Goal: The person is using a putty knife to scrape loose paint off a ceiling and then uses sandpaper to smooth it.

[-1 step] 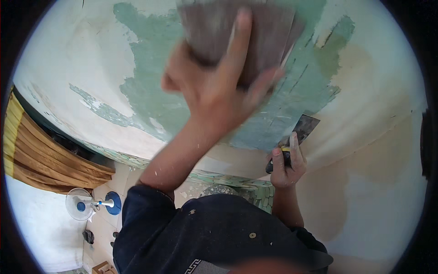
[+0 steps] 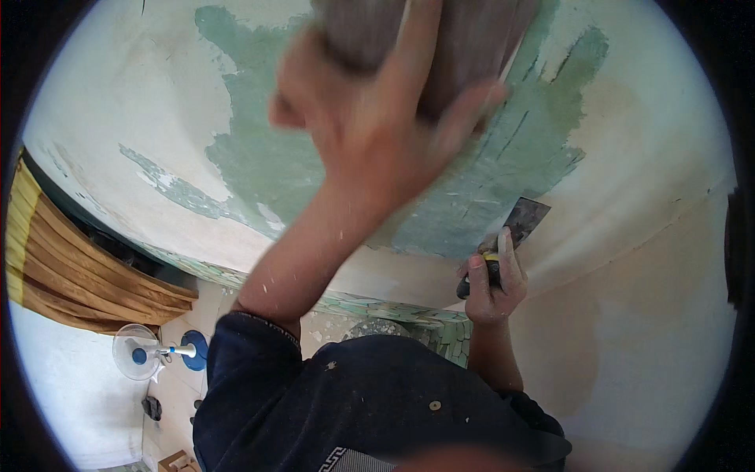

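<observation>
A sheet of brownish-grey sandpaper [image 2: 470, 47] lies against the wall at the top of the view. My left hand [image 2: 366, 134], blurred by motion, presses it there with spread fingers, the index finger stretched along it. The upper end of the sheet is cut off by the view's edge. Lower and to the right, my right hand [image 2: 497, 293] grips a putty knife [image 2: 527, 220] by its dark handle with a yellow band. Its grey blade points up and to the right, close to the wall; whether it touches cannot be made out.
The wall [image 2: 267, 149] shows bare green patches among white, peeling paint. Its base carries a greenish stone-patterned band [image 2: 370, 303]. At left hang a golden-brown curtain [image 2: 86, 267] and, below it, a white-and-blue standing fan [image 2: 161, 352]. A cardboard box [image 2: 179, 462] sits at the lower left.
My left hand and the sandpaper have slid a little higher up the wall. My right hand with the putty knife has hardly moved.
</observation>
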`<state>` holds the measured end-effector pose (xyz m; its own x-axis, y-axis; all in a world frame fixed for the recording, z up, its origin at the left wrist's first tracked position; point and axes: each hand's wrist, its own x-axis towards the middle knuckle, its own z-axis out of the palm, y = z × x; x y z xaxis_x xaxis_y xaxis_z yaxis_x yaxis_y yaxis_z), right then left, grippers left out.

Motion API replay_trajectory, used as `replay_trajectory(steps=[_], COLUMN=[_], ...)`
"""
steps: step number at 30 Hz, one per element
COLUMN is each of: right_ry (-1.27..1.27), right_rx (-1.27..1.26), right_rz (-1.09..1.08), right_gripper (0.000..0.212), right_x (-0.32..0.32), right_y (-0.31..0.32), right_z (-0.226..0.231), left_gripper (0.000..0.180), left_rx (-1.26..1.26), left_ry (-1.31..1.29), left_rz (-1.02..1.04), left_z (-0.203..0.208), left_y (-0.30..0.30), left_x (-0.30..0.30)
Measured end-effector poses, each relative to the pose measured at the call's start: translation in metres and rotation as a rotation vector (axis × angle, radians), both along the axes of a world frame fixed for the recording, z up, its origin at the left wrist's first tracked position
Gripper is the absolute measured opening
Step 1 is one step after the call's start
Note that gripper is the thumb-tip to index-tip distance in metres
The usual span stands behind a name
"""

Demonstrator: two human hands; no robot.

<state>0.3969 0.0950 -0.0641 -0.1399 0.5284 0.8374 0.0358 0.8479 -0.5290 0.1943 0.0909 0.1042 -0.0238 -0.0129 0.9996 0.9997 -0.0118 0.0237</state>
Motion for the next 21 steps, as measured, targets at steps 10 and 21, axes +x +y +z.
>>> replay_trajectory(steps=[10, 21], right_ry=[0.017, 0.015], right_rx=[-0.088, -0.095], right_rz=[0.013, 0.027], right_gripper=[0.043, 0.042], right_x=[0.006, 0.014], right_y=[-0.004, -0.012], right_z=[-0.001, 0.000], left_gripper=[0.094, 0.087], left_rx=[-0.056, -0.069], left_ry=[-0.011, -0.068], left_rz=[0.035, -0.025], left_z=[-0.019, -0.086], left_y=[-0.003, -0.008], left_x=[0.017, 0.024])
